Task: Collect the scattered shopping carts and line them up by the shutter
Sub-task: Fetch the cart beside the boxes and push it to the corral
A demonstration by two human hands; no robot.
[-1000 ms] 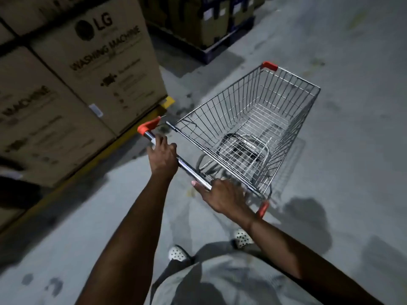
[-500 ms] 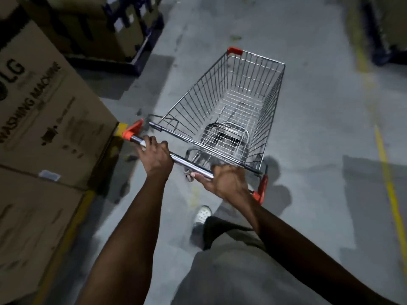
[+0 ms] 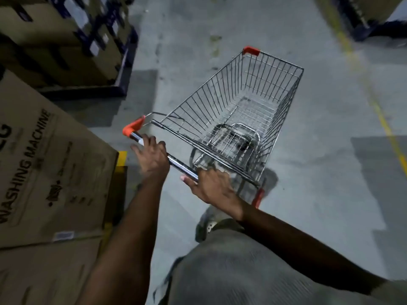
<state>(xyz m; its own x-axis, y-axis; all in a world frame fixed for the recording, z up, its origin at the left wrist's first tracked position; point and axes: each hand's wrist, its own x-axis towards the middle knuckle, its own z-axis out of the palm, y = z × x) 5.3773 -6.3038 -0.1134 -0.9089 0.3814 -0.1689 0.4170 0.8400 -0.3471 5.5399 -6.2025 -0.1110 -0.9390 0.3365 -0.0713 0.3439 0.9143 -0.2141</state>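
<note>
An empty wire shopping cart (image 3: 237, 102) with orange corner caps stands on the concrete floor in front of me, its nose pointing up and to the right. My left hand (image 3: 153, 158) lies over the chrome handle bar (image 3: 176, 165) near its left orange end, fingers loosely curled. My right hand (image 3: 212, 187) is wrapped around the bar's right part. No shutter and no other cart are in view.
Washing machine cartons (image 3: 44, 172) stand close on my left, on a yellow-edged pallet (image 3: 121, 158). More boxes on a dark pallet (image 3: 72, 40) sit at the far left. A yellow floor line (image 3: 378, 115) runs along the right. Another dark pallet (image 3: 363, 27) is at top right.
I have pushed the cart forward along the aisle past the cartons. The cart's nose has swung a little to the right, and my left hand's fingers have loosened on the bar.
</note>
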